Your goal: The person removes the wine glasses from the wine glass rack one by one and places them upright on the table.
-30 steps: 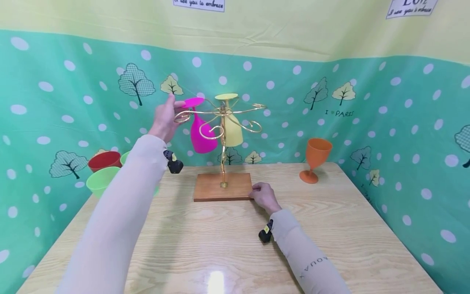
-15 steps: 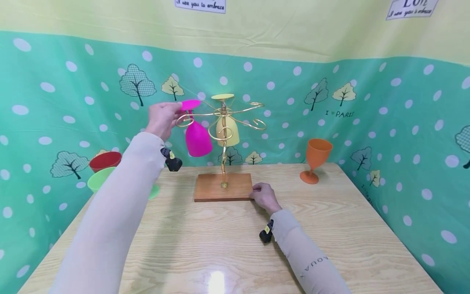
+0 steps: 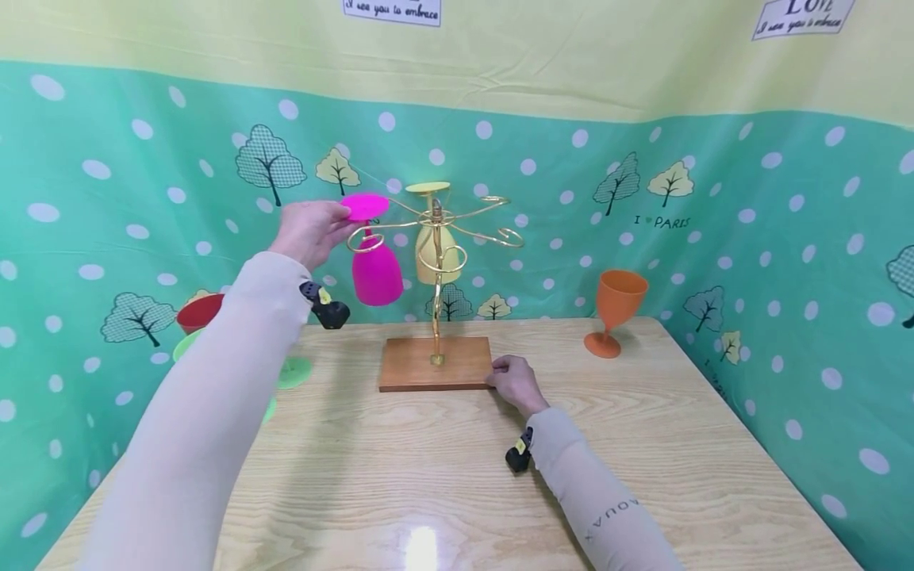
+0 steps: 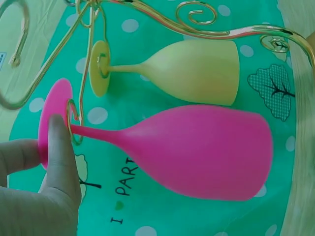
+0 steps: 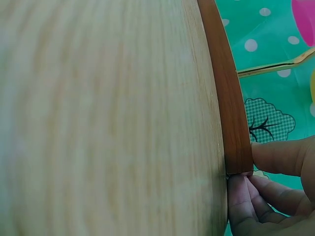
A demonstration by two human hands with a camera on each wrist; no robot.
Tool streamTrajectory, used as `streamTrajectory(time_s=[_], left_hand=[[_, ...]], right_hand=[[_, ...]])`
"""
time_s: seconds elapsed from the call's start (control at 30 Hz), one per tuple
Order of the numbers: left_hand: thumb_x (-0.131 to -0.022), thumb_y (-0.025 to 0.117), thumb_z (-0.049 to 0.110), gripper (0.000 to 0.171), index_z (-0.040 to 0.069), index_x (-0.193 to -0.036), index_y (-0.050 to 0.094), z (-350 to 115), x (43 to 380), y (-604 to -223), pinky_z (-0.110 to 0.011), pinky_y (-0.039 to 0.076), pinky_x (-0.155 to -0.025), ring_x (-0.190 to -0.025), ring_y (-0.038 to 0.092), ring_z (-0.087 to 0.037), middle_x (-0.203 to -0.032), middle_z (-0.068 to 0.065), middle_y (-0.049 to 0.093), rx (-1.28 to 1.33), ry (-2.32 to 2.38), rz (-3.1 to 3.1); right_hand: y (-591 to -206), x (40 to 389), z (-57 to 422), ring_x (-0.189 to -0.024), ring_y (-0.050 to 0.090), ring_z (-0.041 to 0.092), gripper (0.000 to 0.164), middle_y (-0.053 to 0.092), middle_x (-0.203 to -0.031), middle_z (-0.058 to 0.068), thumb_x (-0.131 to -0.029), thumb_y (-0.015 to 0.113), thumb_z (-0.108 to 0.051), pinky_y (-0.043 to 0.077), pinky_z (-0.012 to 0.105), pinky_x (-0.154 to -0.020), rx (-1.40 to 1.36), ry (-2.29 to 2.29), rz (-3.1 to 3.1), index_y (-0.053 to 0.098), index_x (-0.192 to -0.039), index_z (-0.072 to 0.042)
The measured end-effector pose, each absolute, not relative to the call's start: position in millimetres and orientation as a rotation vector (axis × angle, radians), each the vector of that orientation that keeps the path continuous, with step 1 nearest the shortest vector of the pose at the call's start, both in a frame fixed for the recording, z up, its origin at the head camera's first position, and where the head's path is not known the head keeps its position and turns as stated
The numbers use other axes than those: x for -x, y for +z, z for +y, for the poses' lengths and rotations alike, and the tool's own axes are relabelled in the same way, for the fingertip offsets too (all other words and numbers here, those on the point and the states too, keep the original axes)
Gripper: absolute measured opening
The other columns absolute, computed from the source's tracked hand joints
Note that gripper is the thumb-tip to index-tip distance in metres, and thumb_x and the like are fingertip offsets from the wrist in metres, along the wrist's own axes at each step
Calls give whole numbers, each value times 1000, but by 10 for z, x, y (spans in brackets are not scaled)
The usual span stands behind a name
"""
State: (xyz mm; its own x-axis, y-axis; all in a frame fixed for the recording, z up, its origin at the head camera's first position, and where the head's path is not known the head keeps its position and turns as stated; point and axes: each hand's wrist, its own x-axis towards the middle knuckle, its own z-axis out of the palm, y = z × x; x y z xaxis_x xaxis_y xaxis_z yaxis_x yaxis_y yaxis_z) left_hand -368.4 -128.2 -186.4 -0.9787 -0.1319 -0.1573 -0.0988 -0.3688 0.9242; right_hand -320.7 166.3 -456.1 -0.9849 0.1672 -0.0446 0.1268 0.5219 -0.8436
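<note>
My left hand (image 3: 311, 230) pinches the round foot of a magenta goblet (image 3: 377, 274), which hangs upside down with its stem in a curled loop of the gold wire rack (image 3: 436, 277). In the left wrist view, thumb and finger hold that foot (image 4: 55, 105) from its two sides. Behind it a pale yellow goblet (image 3: 437, 254) hangs inverted from another arm of the rack. My right hand (image 3: 517, 384) grips the right edge of the wooden base (image 3: 410, 365), its thumb on top and its fingers at the side.
An orange goblet (image 3: 620, 301) stands upright at the back right of the wood-grain table (image 3: 428, 460). At the left, partly behind my left sleeve, are a red goblet (image 3: 198, 312) and green goblets (image 3: 294, 371). A patterned cloth (image 3: 543, 206) hangs behind and at both sides.
The rack's top has turned, its front loop swinging right. The magenta goblet and my left hand have shifted slightly left, and the yellow goblet too. My right hand stays at the base.
</note>
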Motion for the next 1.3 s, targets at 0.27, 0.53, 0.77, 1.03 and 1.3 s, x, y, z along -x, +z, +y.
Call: streamTrajectory(time_s=[0.27,0.53,0.77,1.03,1.3], left_hand=[[-89,58,-8,52,3,-139,46,-1378,3617,-1795,-28,53,-86,-115,58,-23,-135,-13,50,-319,-2637,-1811],[-89,60,-5,52,6,-138,47,-1453,3562,-1725,-26,53,-84,-119,56,-22,-143,-11,44,-329,-2650,-1913],[-90,60,-4,48,6,-135,48,-1467,3556,-1700,-26,53,-83,-116,58,-23,-141,-11,45,-364,-2621,-1944],[-92,54,-6,53,6,-142,41,-1399,3592,-1651,-25,53,-84,-117,58,-22,-143,-11,43,-352,-2585,-1923],[-91,60,-2,51,7,-139,46,-1303,3632,-1611,-23,53,-81,-111,62,-20,-137,-10,50,-385,-2488,-1946]], right_hand=[[-4538,3195,1683,-95,60,24,33,63,-103,11,-83,70,-7,50,37,-83,255,1493,-2707,62,-115,1],[-4538,3200,1696,-95,59,24,34,63,-104,11,-83,70,-7,51,35,-80,265,1487,-2717,62,-115,1],[-4541,3199,1690,-94,59,24,33,63,-103,11,-83,70,-7,51,36,-80,253,1475,-2719,62,-114,1],[-4549,3203,1686,-93,59,23,33,63,-101,10,-83,70,-7,50,37,-82,237,1462,-2712,63,-114,1],[-4554,3198,1665,-90,59,22,31,63,-99,10,-85,69,-7,50,35,-79,236,1479,-2707,63,-114,1]])
